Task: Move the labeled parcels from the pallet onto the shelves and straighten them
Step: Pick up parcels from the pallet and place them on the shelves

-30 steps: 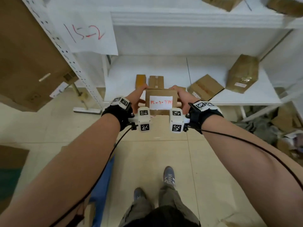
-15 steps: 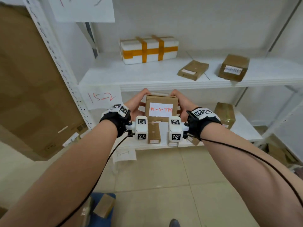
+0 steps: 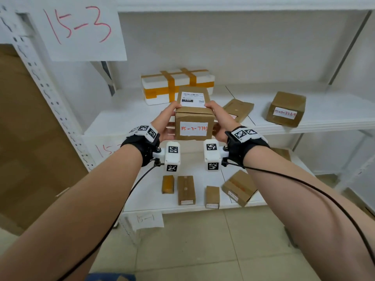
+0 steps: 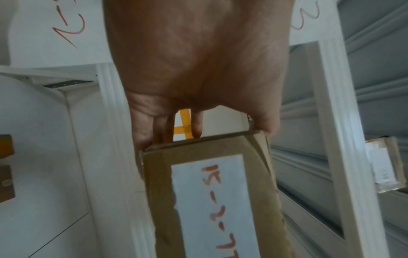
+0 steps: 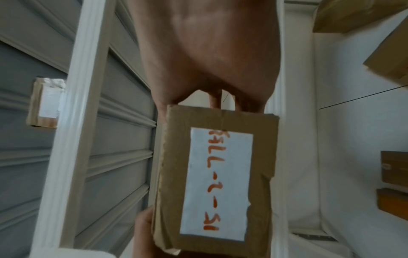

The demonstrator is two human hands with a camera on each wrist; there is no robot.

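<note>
Brown cardboard parcel (image 3: 193, 118) with red-numbered white label, clamped between left hand (image 3: 166, 123) and right hand (image 3: 220, 121) above middle white shelf (image 3: 121, 116); could land crooked if released early.

Parcel storeroom or small warehouse. White metal rack (image 3: 50, 94) with perforated uprights and plain white shelves (image 3: 125, 116). Handwritten red bay signs taped to the rack: "15-3" (image 3: 81, 31) at the top, "15-1" (image 3: 147, 219) at the bottom shelf edge. Shelves hold taped cardboard parcels (image 3: 286, 108) with shipping labels and red hand-marked codes, plus a white foam box (image 3: 176, 86) banded in orange tape. Beige tiled floor (image 3: 203, 250); big cardboard carton (image 3: 30, 149) left of the rack.
</note>
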